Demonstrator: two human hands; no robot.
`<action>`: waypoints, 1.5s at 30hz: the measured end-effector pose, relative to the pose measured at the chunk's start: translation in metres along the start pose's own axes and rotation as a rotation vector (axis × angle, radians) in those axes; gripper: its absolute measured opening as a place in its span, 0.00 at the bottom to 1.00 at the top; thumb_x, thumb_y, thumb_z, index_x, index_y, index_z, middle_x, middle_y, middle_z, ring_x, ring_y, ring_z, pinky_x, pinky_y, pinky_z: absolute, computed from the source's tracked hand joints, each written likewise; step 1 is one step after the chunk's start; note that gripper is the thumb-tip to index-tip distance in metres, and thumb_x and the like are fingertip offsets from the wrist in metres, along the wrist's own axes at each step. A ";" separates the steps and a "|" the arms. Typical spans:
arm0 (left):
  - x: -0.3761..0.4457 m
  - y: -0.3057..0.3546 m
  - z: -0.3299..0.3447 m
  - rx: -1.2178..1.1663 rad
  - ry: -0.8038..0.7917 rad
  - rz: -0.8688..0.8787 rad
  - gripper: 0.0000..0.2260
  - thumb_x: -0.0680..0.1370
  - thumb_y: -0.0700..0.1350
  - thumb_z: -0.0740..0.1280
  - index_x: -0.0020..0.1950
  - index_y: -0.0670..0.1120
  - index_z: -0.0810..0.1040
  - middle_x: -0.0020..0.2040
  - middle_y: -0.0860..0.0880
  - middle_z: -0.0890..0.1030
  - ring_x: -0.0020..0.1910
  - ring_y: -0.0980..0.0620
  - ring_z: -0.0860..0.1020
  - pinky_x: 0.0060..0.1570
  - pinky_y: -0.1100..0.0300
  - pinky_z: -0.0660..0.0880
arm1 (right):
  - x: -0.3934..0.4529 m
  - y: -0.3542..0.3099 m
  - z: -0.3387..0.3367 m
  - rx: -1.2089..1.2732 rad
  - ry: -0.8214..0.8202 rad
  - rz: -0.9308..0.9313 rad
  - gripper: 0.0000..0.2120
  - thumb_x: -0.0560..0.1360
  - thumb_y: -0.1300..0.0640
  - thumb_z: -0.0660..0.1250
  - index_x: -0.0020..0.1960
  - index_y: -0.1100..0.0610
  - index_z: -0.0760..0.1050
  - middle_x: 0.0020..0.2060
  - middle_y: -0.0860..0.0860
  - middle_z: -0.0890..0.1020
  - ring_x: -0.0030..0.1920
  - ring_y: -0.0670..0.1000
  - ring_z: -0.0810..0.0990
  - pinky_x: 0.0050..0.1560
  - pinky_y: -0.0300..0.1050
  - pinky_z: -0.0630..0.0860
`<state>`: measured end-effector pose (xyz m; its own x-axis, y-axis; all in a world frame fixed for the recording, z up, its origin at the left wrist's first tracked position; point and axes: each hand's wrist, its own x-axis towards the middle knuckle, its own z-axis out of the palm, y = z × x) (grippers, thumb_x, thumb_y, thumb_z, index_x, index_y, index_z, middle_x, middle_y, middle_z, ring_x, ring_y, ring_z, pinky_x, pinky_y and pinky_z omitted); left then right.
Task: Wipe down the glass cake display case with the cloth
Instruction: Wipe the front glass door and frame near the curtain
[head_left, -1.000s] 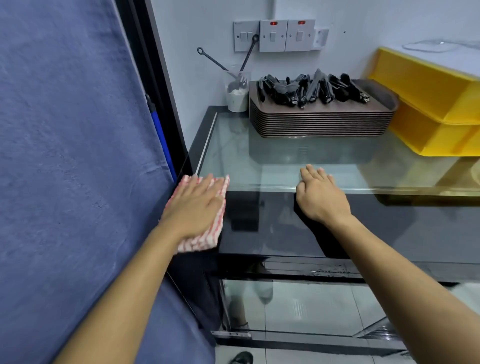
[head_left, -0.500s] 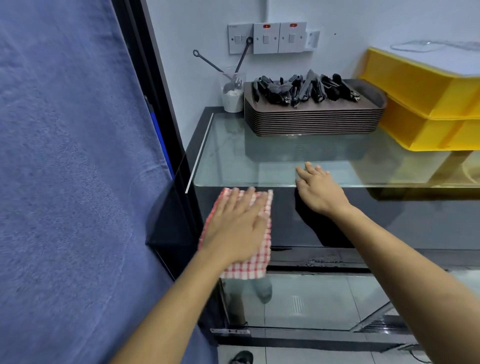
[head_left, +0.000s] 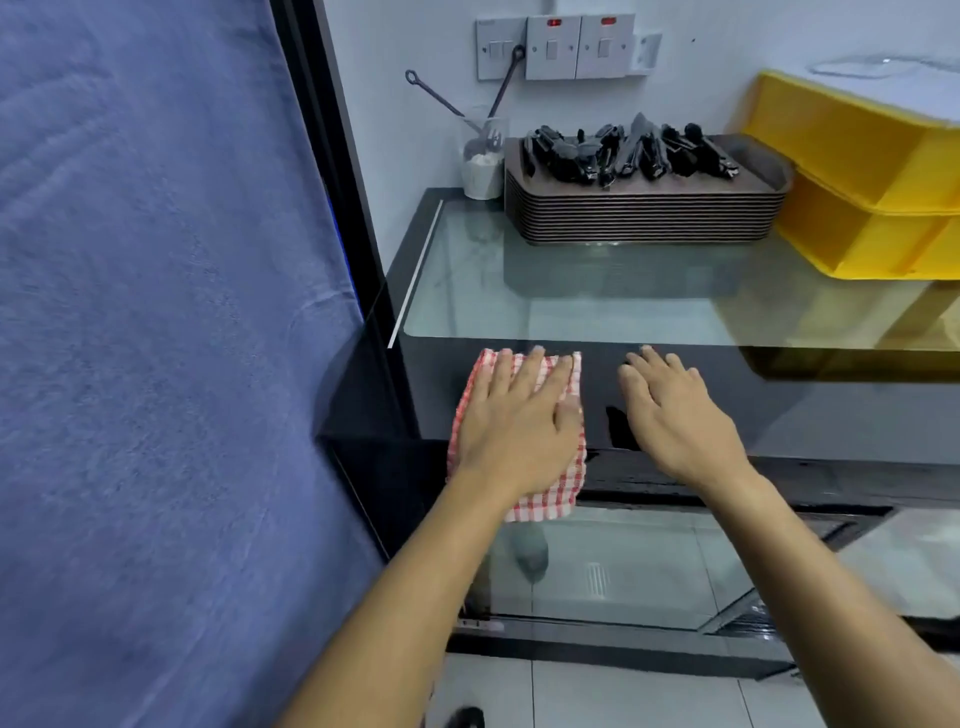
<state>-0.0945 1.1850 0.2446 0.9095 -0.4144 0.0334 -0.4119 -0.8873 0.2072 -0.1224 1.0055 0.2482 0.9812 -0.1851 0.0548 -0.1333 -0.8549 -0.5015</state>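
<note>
The left hand (head_left: 519, 421) lies flat, fingers straight and slightly spread, pressing a red-and-white checked cloth (head_left: 540, 501) against the dark sloping front glass of the glass cake display case (head_left: 779, 405). The cloth sits just below the front edge of the case's clear glass top, toward the left front corner, and its lower edge hangs past the wrist onto the black frame bar. The right hand (head_left: 675, 415) rests just beside it on the same dark pane, also open and flat, fingers straight and pointing up toward the top's front edge; it holds nothing (a dark reflection of it shows in the glass between the two hands).

On the glass top, along its back edge by the white wall, stands a stack of brown plastic serving trays (head_left: 644, 218) with a pile of black tongs (head_left: 628, 150) on the uppermost one. At the back left corner is a clear plastic cup (head_left: 483, 161) with long metal utensils leaning out of it. Yellow plastic bins (head_left: 862, 197) are stacked at the right edge. White wall switches (head_left: 566, 47) sit above the trays. A blue fabric sheet (head_left: 156, 338) fills the left side.
</note>
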 end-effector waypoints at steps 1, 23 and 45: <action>-0.011 -0.018 -0.003 0.021 0.031 -0.046 0.26 0.87 0.56 0.43 0.86 0.58 0.45 0.86 0.52 0.45 0.85 0.46 0.42 0.82 0.47 0.34 | -0.004 0.003 0.003 -0.102 -0.004 -0.027 0.25 0.87 0.46 0.45 0.74 0.55 0.72 0.80 0.53 0.66 0.82 0.59 0.57 0.80 0.53 0.50; -0.060 -0.145 0.019 0.059 0.651 0.063 0.21 0.86 0.55 0.55 0.73 0.51 0.79 0.71 0.49 0.79 0.71 0.42 0.76 0.74 0.44 0.67 | -0.053 -0.053 0.096 -0.391 0.426 -0.357 0.26 0.85 0.43 0.54 0.76 0.56 0.70 0.75 0.54 0.73 0.75 0.63 0.68 0.77 0.61 0.60; -0.015 -0.170 0.121 0.136 1.346 0.182 0.29 0.85 0.51 0.51 0.86 0.45 0.50 0.85 0.42 0.48 0.84 0.36 0.44 0.80 0.34 0.43 | -0.001 -0.019 0.147 -0.349 1.224 -0.700 0.18 0.85 0.47 0.57 0.65 0.56 0.79 0.57 0.52 0.82 0.57 0.58 0.78 0.68 0.57 0.66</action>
<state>-0.0453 1.3172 0.0905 0.1610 -0.0800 0.9837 -0.4616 -0.8871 0.0035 -0.1006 1.0931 0.1310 0.1509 0.1740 0.9731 0.1118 -0.9811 0.1581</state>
